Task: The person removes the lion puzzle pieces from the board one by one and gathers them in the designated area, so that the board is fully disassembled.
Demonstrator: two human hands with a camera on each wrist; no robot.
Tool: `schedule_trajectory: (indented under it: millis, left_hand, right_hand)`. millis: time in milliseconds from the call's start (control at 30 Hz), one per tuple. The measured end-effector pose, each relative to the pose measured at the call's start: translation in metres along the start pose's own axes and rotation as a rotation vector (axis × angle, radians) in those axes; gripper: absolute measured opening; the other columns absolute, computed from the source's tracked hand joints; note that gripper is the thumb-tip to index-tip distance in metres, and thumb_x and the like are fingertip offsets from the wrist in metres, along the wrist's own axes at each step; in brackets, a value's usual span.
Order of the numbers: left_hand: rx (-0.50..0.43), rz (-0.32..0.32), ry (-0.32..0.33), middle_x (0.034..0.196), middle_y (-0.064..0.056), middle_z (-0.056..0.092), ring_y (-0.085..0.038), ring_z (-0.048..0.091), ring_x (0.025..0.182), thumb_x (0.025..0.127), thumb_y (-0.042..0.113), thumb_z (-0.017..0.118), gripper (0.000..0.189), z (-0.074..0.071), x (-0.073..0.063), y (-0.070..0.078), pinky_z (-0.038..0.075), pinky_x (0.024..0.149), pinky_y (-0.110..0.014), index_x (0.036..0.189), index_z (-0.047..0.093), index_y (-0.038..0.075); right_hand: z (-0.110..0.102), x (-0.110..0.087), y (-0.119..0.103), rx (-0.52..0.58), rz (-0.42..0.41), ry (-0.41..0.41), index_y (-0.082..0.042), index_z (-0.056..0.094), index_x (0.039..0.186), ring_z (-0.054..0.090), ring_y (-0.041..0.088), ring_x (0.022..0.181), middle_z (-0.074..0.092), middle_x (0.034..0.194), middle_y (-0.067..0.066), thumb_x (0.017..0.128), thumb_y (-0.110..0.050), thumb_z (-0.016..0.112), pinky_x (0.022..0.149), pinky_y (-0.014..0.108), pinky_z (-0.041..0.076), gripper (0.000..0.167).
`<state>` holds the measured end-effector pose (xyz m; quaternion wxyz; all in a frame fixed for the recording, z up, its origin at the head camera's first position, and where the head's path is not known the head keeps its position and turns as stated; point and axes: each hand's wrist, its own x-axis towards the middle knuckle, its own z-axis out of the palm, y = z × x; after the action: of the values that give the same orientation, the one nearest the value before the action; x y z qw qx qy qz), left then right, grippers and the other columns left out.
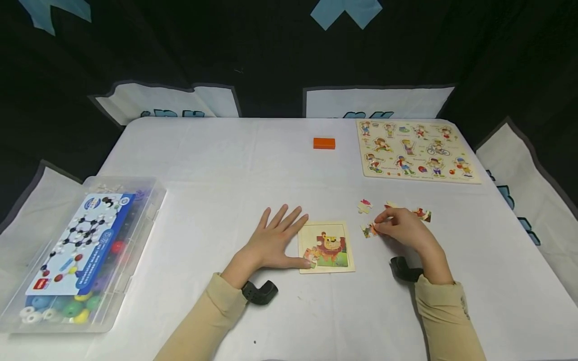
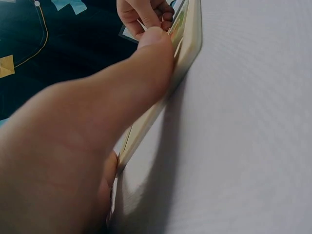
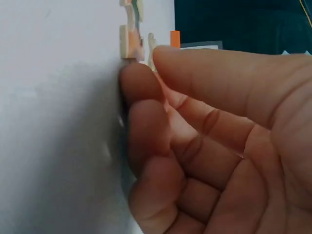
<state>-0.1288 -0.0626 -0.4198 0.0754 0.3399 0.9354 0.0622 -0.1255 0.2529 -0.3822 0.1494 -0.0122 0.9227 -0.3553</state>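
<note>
My left hand point(image 1: 274, 245) lies with spread fingers beside a small square wooden puzzle board point(image 1: 322, 226), its thumb resting over the near left corner. In the left wrist view that thumb point(image 2: 151, 63) overlaps the pale edge of the board. A partly assembled bear picture point(image 1: 331, 245) shows inside the frame. My right hand point(image 1: 404, 229) has curled fingers, and the thumb and index finger pinch the edge of a jigsaw piece point(image 1: 367, 231) low over the table. From the right wrist view, the piece's wooden edge point(image 3: 125, 43) shows right at the index fingertip.
Loose jigsaw pieces point(image 1: 364, 206) lie around the right hand, one point(image 1: 423, 215) just behind it. A larger wooden picture puzzle point(image 1: 420, 150) is at the back right. An orange block point(image 1: 324, 143) sits near the back edge. A clear plastic case point(image 1: 113, 306) of colored beads stands at left.
</note>
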Motion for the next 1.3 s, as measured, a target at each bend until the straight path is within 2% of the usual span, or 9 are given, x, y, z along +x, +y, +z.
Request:
schedule_trajectory:
  millis: [133,267,433,567,633,800,1300]
  left_hand:
    - [-0.004,0.001,-0.001,0.151,0.002,0.003,-0.023,-0.004,0.137,0.069,0.080,0.042,0.102,0.001,0.001,0.000,-0.005,0.104,-0.052,0.147,0.009,0.023]
    - [-0.003,-0.003,-0.003,0.151,0.002,0.003,-0.024,-0.003,0.137,0.069,0.080,0.043,0.102,0.000,0.001,0.001,-0.005,0.104,-0.052,0.147,0.010,0.023]
    - [-0.002,-0.010,-0.008,0.151,0.002,0.003,-0.024,-0.003,0.137,0.068,0.081,0.042,0.103,0.000,0.000,0.002,-0.005,0.104,-0.052,0.147,0.010,0.023]
    - [0.006,-0.019,-0.011,0.151,0.002,0.003,-0.024,-0.003,0.137,0.068,0.082,0.040,0.103,0.000,0.000,0.001,-0.004,0.104,-0.051,0.147,0.010,0.023]
    - [0.008,-0.019,-0.011,0.151,0.003,0.003,-0.024,-0.004,0.137,0.068,0.081,0.040,0.102,0.000,0.000,0.001,-0.005,0.104,-0.051,0.147,0.009,0.024]
    - [0.001,-0.009,-0.007,0.151,0.003,0.003,-0.024,-0.003,0.137,0.069,0.082,0.039,0.102,0.000,0.000,0.000,-0.004,0.104,-0.052,0.147,0.009,0.024]
    - [-0.002,-0.007,0.002,0.151,0.002,0.004,-0.024,-0.002,0.137,0.064,0.084,0.042,0.107,0.000,0.000,0.001,-0.003,0.104,-0.052,0.147,0.011,0.024]
  right_hand:
    - [0.000,0.000,-0.002,-0.046,-0.044,0.052,-0.002,0.062,0.097,0.047,0.015,0.057,0.056,0.064,0.003,0.087,-0.019,0.060,0.052,0.029,0.037,0.020]
    - [0.008,-0.001,-0.011,-0.044,-0.190,0.073,-0.004,0.062,0.102,0.050,0.016,0.057,0.059,0.065,0.002,0.089,-0.018,0.059,0.053,0.029,0.039,0.019]
    - [0.030,-0.001,-0.028,-0.035,-0.394,-0.037,-0.006,0.063,0.110,0.048,0.013,0.065,0.056,0.077,-0.002,0.087,-0.016,0.062,0.056,0.027,0.042,0.025]
    - [0.047,0.000,-0.040,-0.101,-0.513,-0.136,-0.005,0.060,0.118,0.048,0.012,0.073,0.055,0.091,-0.002,0.086,-0.019,0.064,0.062,0.026,0.043,0.035]
    - [0.053,0.000,-0.043,-0.152,-0.550,-0.158,-0.004,0.058,0.121,0.047,0.012,0.076,0.053,0.098,0.000,0.084,-0.021,0.066,0.064,0.025,0.042,0.041]
    - [0.059,-0.001,-0.045,-0.211,-0.575,-0.157,-0.003,0.059,0.120,0.046,0.013,0.080,0.050,0.103,0.003,0.079,-0.021,0.071,0.067,0.025,0.041,0.046]
    - [0.058,0.000,-0.044,-0.097,-0.518,-0.187,-0.010,0.057,0.113,0.048,0.014,0.078,0.050,0.098,0.001,0.076,-0.018,0.074,0.067,0.026,0.043,0.041]
